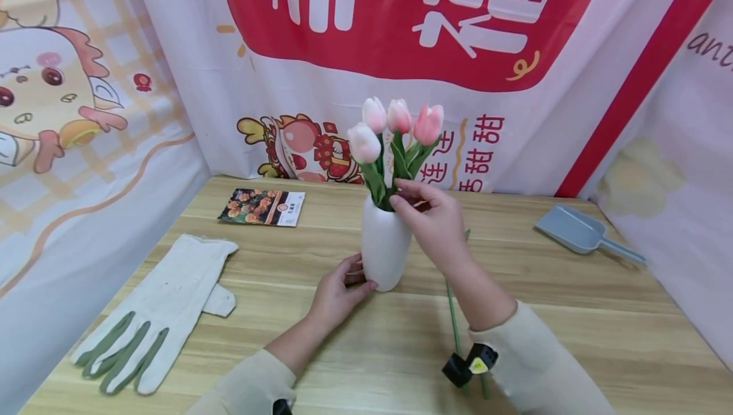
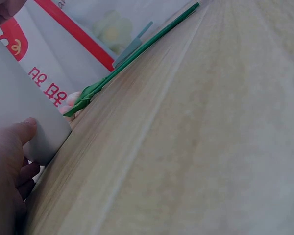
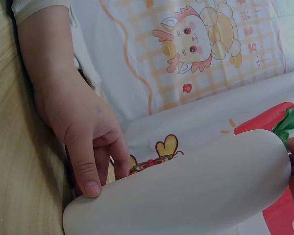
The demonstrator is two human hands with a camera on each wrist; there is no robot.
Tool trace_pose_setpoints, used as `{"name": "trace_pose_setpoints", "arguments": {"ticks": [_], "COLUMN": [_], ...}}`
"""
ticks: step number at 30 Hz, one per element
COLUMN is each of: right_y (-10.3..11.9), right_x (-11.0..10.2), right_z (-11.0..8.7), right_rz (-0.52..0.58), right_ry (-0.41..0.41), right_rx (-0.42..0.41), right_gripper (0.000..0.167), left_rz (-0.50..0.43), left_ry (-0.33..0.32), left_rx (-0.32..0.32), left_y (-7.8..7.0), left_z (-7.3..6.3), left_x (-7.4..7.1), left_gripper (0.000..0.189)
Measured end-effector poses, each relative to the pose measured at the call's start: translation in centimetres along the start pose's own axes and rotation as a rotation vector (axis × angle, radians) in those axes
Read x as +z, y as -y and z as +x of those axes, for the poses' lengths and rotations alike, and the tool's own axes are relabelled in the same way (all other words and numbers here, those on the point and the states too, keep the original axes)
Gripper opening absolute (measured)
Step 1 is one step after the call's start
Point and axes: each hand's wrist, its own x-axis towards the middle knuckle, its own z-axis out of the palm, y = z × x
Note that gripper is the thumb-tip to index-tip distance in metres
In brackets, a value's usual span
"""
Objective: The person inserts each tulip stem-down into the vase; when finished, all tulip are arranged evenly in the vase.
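A white vase [image 1: 385, 246] stands upright on the table, holding several pale pink tulips [image 1: 399, 117] with green leaves. My left hand [image 1: 338, 291] grips the vase low down from the left, its thumb on the near side in the left wrist view. At the vase's mouth, my right hand [image 1: 436, 224] pinches a tulip stem between thumb and fingers. Which of the blossoms belongs to that stem I cannot tell. Another tulip [image 2: 120, 67] lies on the table to the right of the vase, partly hidden behind my right forearm in the head view.
At the left lies a white glove [image 1: 154, 300] with green-edged fingers. A seed packet [image 1: 262, 207] with orange flowers is farther back. Toward the right edge sits a blue-grey dustpan-like scoop [image 1: 578, 230]. Printed cloth [image 1: 321, 65] hangs behind the wooden table [image 1: 550, 313].
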Motion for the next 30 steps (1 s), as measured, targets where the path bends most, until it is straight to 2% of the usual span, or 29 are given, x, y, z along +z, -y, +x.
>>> {"name": "trace_pose_setpoints", "arguments": {"ticks": [6,12,19,23,30], "right_y": [0.0,-0.5,-2.4,-4.1,-7.8], "right_x": [-0.3,-1.2,-3.3,-4.9,-7.2], "right_z": [-0.1,-0.5,-1.1,-1.8,-3.7], "right_rz": [0.015,0.066,0.069,0.066,-0.109], "right_ry": [0.002,-0.038,-0.112,-0.125,-0.069], "right_rx": [0.031,0.053,0.102,0.17,0.315], "right_gripper": [0.025,0.025,0.026,0.028,0.031], "left_rz": [0.004,-0.001,0.004,0.002,-0.004], "left_ry": [0.007,0.014,0.017,0.012,-0.007], "left_rx": [-0.002,-0.012,-0.033,-0.032,-0.029], "left_y": [0.0,-0.3,-0.4,-0.2,-0.1], "left_z": [-0.1,-0.1,0.0,0.1,0.0], "left_x": [0.0,0.0,0.1,0.1,0.1], "left_gripper": [0.057,0.058,0.059,0.059,0.058]}}
